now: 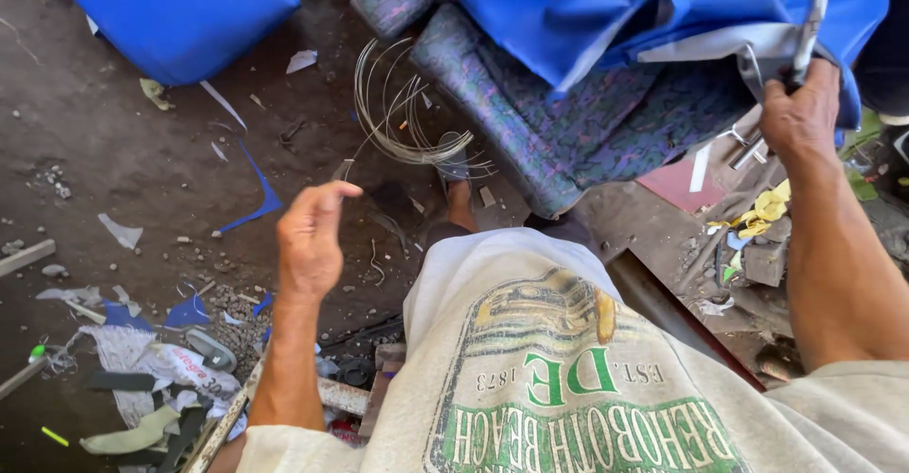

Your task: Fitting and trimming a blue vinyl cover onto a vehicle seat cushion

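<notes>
My left hand (310, 238) is raised over the dirty floor, its thumb and fingers pinched on the end of a thin steel wire. That wire leads up to a loose coil of wire (398, 113) lying on the ground. My right hand (800, 113) is up at the right, closed around a metal hand tool (810, 28). It sits against the edge of blue fabric (615, 9) that is draped over a patterned seat cushion (568, 123).
Another blue upholstered piece (180, 9) stands at the upper left. Scraps of fabric, blue strips and small debris litter the dark floor. A metal bar (227, 416) and rags lie near my left elbow. Yellow scraps (762, 208) lie at the right.
</notes>
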